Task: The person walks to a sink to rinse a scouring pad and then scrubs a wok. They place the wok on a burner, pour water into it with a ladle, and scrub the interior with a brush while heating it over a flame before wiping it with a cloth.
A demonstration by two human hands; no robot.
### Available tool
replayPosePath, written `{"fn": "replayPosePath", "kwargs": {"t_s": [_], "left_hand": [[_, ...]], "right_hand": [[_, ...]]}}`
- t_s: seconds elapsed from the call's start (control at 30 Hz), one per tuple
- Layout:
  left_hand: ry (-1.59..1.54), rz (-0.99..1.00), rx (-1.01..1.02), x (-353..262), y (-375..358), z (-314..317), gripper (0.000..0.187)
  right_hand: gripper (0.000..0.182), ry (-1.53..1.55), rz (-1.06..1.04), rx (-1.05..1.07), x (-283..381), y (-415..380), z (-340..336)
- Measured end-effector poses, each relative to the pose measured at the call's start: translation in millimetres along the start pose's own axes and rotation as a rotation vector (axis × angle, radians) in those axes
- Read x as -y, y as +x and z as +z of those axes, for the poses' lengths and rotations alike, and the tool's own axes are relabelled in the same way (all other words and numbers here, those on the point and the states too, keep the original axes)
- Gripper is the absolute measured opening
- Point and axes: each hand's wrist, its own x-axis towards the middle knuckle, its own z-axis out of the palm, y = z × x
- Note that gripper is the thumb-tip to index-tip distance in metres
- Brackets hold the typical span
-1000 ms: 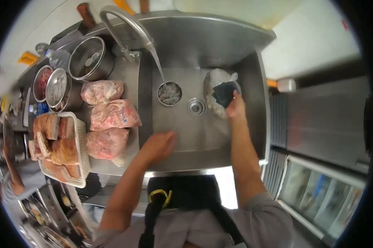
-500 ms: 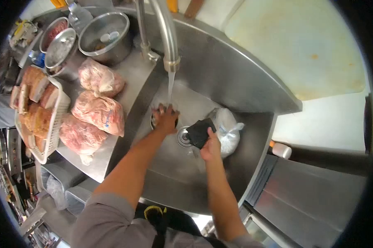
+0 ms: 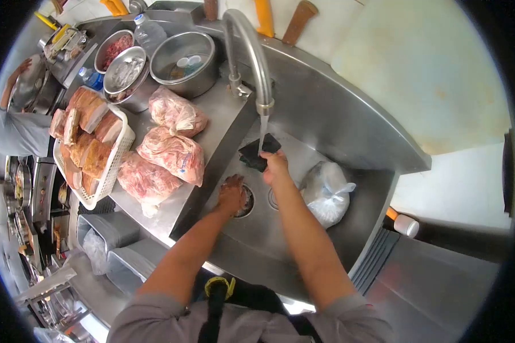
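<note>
Closest to the person, the left hand [image 3: 231,193] rests palm down on a small metal bowl [image 3: 243,201] sitting on the floor of the steel sink [image 3: 326,137], fingers curled over its rim in a loose grip. Just beyond it, the right hand [image 3: 275,167] has its grip pinched on a dark cloth [image 3: 259,153], holding it up under the stream of water running from the curved faucet [image 3: 251,54]. To the right of that arm, a knotted clear plastic bag [image 3: 326,191] lies in the sink basin, apart from both hands.

On the counter [image 3: 214,117] left of the sink lie three bags of pink raw meat [image 3: 169,151], side by side. Beside them stands a white basket [image 3: 111,166] filled with browned slabs of meat. Farther back sit several metal pots and bowls [image 3: 183,57] and a water bottle [image 3: 149,31]. At the far left edge, another person in a grey shirt [image 3: 14,123] stands at a stove.
</note>
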Motion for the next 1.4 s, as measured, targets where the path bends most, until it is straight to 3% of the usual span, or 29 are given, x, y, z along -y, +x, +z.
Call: {"fn": "replayPosePath", "kwargs": {"t_s": [0.1,0.2,0.3,0.4,0.5,0.6,0.77,0.9,1.0,1.1,1.2,1.3,1.4], "left_hand": [[-0.438,-0.018,-0.121,9.7,5.7,-29.3,0.050],[-0.471,-0.120,-0.178,1.3,4.3,-55.3,0.037],[-0.674,-0.244,-0.225,-10.4,1.6,-68.9,0.035],[-0.771,-0.247,-0.285,-20.7,-1.8,-83.0,0.033],[-0.910,-0.219,-0.276,-24.5,-0.2,-85.3,0.031],[-0.875,-0.231,-0.286,-25.7,-3.6,-86.3,0.031],[-0.888,-0.246,-0.263,-13.4,-2.9,-73.6,0.031],[-0.872,-0.312,-0.313,-10.3,-5.1,-56.7,0.031],[-0.831,-0.323,-0.283,-12.7,-9.5,-64.1,0.030],[-0.849,-0.364,-0.260,-22.7,-14.6,-83.1,0.031],[-0.903,-0.279,-0.289,-24.4,-11.3,-90.5,0.031],[-0.878,-0.311,-0.369,-34.3,-1.0,-105.1,0.031],[-0.950,-0.120,-0.592,-41.0,18.3,-139.6,0.032]], "right_hand": [[0.039,-0.163,0.048,-0.083,-7.0,3.7,5.3],[0.035,-0.547,0.099,-0.052,11.4,-25.5,25.5],[0.026,-0.641,0.127,-0.167,8.4,-9.8,12.6],[0.019,-0.617,-0.003,-0.226,3.6,-21.5,19.7],[0.017,-0.554,0.035,-0.239,-17.3,6.3,4.6],[0.015,-0.507,0.013,-0.059,-21.3,13.4,-1.3],[0.014,-0.546,0.183,-0.049,11.5,-24.4,33.4],[0.013,-0.559,0.259,-0.052,18.7,-15.9,23.0],[0.032,-0.434,0.091,0.019,-1.5,-8.1,22.4],[0.033,-0.433,0.020,0.139,6.0,-22.0,31.8],[0.021,-0.295,0.051,-0.039,29.3,-34.3,50.2],[0.017,-0.277,0.070,0.041,28.8,-35.4,57.0],[0.013,-0.332,0.071,0.180,34.2,-32.3,54.2]]}}
